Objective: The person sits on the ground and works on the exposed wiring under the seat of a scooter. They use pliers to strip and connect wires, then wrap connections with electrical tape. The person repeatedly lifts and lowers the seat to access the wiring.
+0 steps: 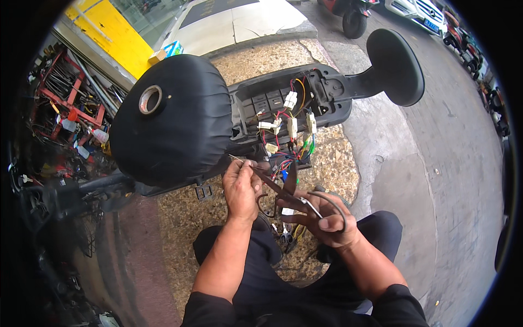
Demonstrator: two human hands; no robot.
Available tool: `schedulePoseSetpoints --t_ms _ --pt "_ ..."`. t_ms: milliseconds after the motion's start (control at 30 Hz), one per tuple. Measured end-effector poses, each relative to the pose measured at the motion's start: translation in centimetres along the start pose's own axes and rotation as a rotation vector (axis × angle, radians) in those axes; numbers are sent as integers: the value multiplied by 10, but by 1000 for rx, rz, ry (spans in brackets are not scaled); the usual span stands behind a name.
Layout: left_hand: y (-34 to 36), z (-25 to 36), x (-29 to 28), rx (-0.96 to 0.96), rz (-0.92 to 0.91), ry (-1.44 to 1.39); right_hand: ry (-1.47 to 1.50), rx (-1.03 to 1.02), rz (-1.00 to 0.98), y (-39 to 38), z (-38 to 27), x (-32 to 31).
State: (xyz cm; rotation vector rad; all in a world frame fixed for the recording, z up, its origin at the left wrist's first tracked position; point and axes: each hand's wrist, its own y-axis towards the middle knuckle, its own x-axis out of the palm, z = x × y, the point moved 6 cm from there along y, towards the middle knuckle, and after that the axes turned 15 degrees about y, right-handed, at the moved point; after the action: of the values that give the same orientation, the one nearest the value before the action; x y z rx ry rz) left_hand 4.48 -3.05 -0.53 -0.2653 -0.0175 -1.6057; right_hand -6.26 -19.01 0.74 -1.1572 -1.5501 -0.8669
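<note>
My left hand (pixel 241 188) is closed in a pinch on a thin wire, whose pale end (pixel 236 158) sticks out past the fingertips. In my right hand (pixel 332 218) is a large pair of scissors (pixel 280 191) with dark blades spread apart. One blade reaches to the fingers of my left hand; whether it touches the wire cannot be made out. Just beyond both hands, coloured wires (pixel 297 155) with several white plug connectors (pixel 292 128) spill from the open compartment (pixel 267 103) of a scooter. Its black seat (pixel 180 125) is to the left, carrying a tape roll (pixel 150 100).
A black padded backrest (pixel 396 68) juts out at the right end of the scooter. Smaller scissors (pixel 286 236) lie on the ground between my legs. At far left stands a red rack (pixel 71 90) crowded with tools. Parked vehicles, including a white car (pixel 419 13), line the background.
</note>
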Motion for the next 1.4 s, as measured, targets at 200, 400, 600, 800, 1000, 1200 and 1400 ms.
schedulePoseSetpoints --t_ms 200,400,600,800,1000,1200,1400 --pt "-1 -11 1 -139 31 -143 -56 4 14 11 24 -27" --pt "-3 -13 1 -102 70 -74 -209 126 55 8 46 -32" --pt "-3 -9 -9 -51 93 -119 -322 135 97 -6 48 -21" --pt "-7 -6 -18 -35 165 -77 -270 136 67 -7 57 -14" --pt "-12 -8 -18 -30 172 -93 -175 123 68 0 58 -14" --pt "-18 -14 -13 -48 172 -108 -164 128 84 5 58 -15" --pt "-18 -15 -12 -73 153 -127 -216 131 155 4 55 -18"
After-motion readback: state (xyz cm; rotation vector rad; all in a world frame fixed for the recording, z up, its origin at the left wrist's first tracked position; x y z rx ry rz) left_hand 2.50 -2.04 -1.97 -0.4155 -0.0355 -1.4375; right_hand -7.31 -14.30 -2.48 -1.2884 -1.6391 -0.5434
